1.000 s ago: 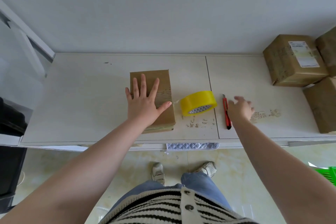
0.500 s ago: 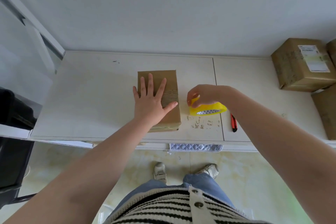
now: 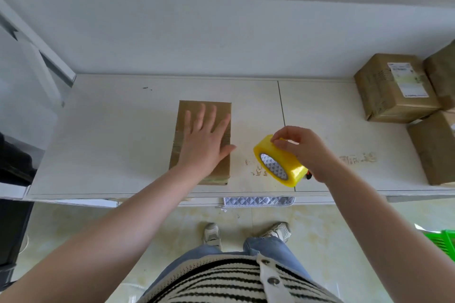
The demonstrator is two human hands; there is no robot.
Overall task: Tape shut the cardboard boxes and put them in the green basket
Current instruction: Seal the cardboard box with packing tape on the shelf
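Nearest, a corner of the green plastic basket (image 3: pixel 443 241) is showing on the floor at the near right, waiting for finished boxes. On the white tabletop (image 3: pixel 110 142), the right hand (image 3: pixel 305 152) is curling its fingers round the tilted yellow roll of packing tape (image 3: pixel 278 162), apparently lifting it clear to find the loose end. Left of it, the left hand (image 3: pixel 204 145) is lying flat with fingers spread wide on the brown cardboard box (image 3: pixel 204 110), probably pinning its flaps closed and steadying it for taping. Farther right, three more brown cardboard boxes (image 3: pixel 384 91) are sitting stacked close together, likely awaiting their turn.
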